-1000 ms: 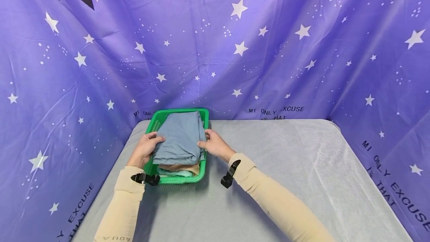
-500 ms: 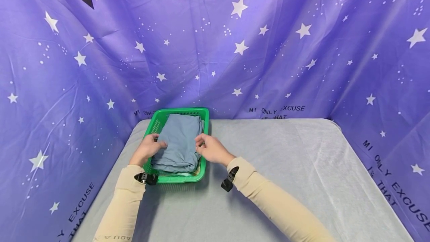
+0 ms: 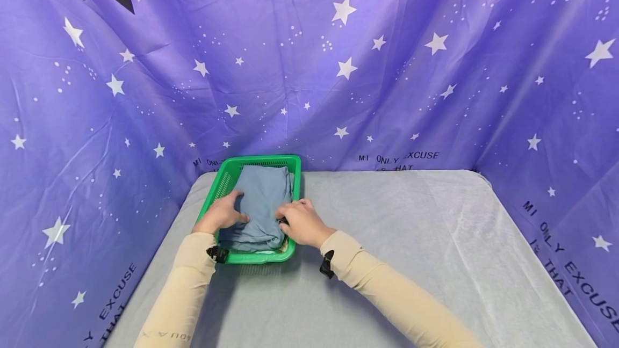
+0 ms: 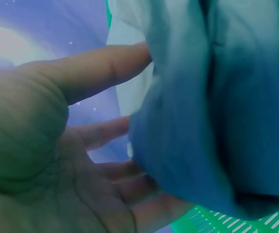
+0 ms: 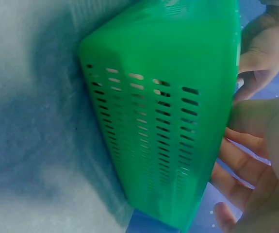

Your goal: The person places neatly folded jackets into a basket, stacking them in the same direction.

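Observation:
A folded blue-grey garment lies inside a green plastic basket, covering most of what is beneath it. My left hand reaches over the basket's left side, thumb and fingers spread against the garment's edge. In the left wrist view, the thumb and fingertips meet the side of the blue cloth. On the opposite side, my right hand is over the right rim, its fingertips at the garment's right edge. The right wrist view has its fingers passing behind the slotted basket wall, tips hidden.
The basket stands at the back left of a table with a grey cloth cover. A purple star-patterned curtain hangs behind and along both sides. A sliver of tan cloth shows under the garment at the basket's front right.
The blue-grey garment has come down and toward me into the basket, covering the tan and mint cloths. My right hand has let go of its edge; both hands have shifted nearer.

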### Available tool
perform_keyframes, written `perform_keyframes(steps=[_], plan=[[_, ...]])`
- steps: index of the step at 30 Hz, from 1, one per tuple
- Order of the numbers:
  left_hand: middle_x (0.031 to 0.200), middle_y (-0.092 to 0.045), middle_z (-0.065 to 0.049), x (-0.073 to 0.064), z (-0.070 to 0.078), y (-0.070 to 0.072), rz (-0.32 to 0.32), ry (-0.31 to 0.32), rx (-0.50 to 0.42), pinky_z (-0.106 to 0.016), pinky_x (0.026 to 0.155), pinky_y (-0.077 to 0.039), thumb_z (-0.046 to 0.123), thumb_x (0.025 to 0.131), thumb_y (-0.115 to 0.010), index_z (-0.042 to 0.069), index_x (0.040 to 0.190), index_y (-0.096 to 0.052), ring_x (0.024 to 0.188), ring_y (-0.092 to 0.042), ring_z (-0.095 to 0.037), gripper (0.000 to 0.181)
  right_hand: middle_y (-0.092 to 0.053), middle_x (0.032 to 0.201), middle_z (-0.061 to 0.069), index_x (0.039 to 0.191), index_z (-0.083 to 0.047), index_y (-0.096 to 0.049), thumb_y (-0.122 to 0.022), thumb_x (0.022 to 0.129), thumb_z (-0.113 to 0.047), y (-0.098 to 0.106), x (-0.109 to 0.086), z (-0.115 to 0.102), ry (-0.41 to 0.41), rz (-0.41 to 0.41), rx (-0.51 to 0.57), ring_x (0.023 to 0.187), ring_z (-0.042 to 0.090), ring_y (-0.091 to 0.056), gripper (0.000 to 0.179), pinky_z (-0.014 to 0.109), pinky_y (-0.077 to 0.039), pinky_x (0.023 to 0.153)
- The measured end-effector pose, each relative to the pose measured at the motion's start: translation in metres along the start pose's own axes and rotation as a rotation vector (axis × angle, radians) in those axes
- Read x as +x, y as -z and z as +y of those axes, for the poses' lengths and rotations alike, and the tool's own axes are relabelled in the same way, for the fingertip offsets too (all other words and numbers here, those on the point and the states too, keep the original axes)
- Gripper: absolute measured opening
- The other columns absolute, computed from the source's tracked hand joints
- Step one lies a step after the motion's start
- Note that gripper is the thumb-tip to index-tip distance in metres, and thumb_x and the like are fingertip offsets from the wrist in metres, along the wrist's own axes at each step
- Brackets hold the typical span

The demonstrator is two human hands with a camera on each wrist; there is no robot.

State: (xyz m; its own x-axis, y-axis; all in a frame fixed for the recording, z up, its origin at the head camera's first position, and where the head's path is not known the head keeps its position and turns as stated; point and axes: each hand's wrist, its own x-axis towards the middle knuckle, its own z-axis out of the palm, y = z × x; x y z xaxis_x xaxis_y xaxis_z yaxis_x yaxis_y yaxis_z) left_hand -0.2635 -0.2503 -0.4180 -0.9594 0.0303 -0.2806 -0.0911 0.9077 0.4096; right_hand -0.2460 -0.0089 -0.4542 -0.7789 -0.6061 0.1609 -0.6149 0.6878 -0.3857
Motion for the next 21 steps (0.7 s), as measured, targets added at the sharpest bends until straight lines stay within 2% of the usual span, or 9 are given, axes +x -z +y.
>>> perform_keyframes(steps=[2,7,11,15,18,21], plan=[[0.157,-0.037,-0.032,0.0011,0.0004,-0.0010,-0.003,-0.013,0.050,-0.065,0.110,-0.041,0.023,0.089,-0.080,0.003,0.156,-0.035,0.144,-0.035,-0.053,0.083,-0.072,0.123,-0.005,0.122,-0.021,-0.073,-0.066,0.101,-0.022,-0.0016,-0.0004,-0.0002,0.020,-0.003,-0.048,0.120,0.019,-0.064,0.022,0.048,-0.034,0.115],[0.154,-0.039,-0.033,0.0026,0.0025,-0.0031,-0.001,-0.022,0.112,-0.065,0.110,-0.040,0.022,0.087,-0.082,0.003,0.153,-0.043,0.143,-0.035,-0.052,0.079,-0.074,0.119,-0.007,0.118,-0.024,-0.075,-0.067,0.100,-0.019,-0.0055,0.0004,0.0005,0.060,0.002,-0.123,0.116,0.016,-0.065,0.020,0.049,-0.034,0.115],[0.154,-0.035,-0.034,0.0040,0.0037,-0.0047,-0.014,-0.023,0.139,-0.065,0.105,-0.044,0.022,0.087,-0.082,0.007,0.152,-0.044,0.140,-0.038,-0.053,0.078,-0.074,0.120,-0.008,0.118,-0.025,-0.076,-0.065,0.101,-0.018,-0.0067,0.0015,0.0008,0.068,-0.017,-0.151,0.115,0.015,-0.065,0.021,0.050,-0.031,0.118],[0.158,-0.025,-0.036,0.0056,0.0031,-0.0053,-0.021,-0.018,0.154,-0.064,0.101,-0.048,0.022,0.087,-0.082,0.009,0.152,-0.046,0.138,-0.041,-0.055,0.076,-0.074,0.121,-0.009,0.118,-0.026,-0.076,-0.064,0.102,-0.021,-0.0069,0.0024,0.0003,0.077,-0.057,-0.180,0.116,0.015,-0.064,0.021,0.052,-0.029,0.120],[0.162,-0.019,-0.035,0.0069,0.0029,-0.0045,-0.018,-0.024,0.164,-0.065,0.101,-0.047,0.022,0.086,-0.082,0.009,0.151,-0.048,0.139,-0.039,-0.057,0.075,-0.074,0.122,-0.009,0.119,-0.026,-0.076,-0.063,0.102,-0.023,-0.0058,0.0028,0.0000,0.081,-0.079,-0.186,0.116,0.015,-0.064,0.022,0.053,-0.027,0.121],[0.162,-0.019,-0.033,0.0077,0.0028,-0.0045,-0.015,-0.041,0.180,-0.066,0.102,-0.046,0.021,0.086,-0.082,0.009,0.151,-0.049,0.140,-0.037,-0.057,0.074,-0.073,0.123,-0.009,0.121,-0.025,-0.075,-0.063,0.102,-0.024,-0.0046,0.0026,0.0010,0.087,-0.091,-0.179,0.118,0.016,-0.063,0.022,0.053,-0.025,0.122]])
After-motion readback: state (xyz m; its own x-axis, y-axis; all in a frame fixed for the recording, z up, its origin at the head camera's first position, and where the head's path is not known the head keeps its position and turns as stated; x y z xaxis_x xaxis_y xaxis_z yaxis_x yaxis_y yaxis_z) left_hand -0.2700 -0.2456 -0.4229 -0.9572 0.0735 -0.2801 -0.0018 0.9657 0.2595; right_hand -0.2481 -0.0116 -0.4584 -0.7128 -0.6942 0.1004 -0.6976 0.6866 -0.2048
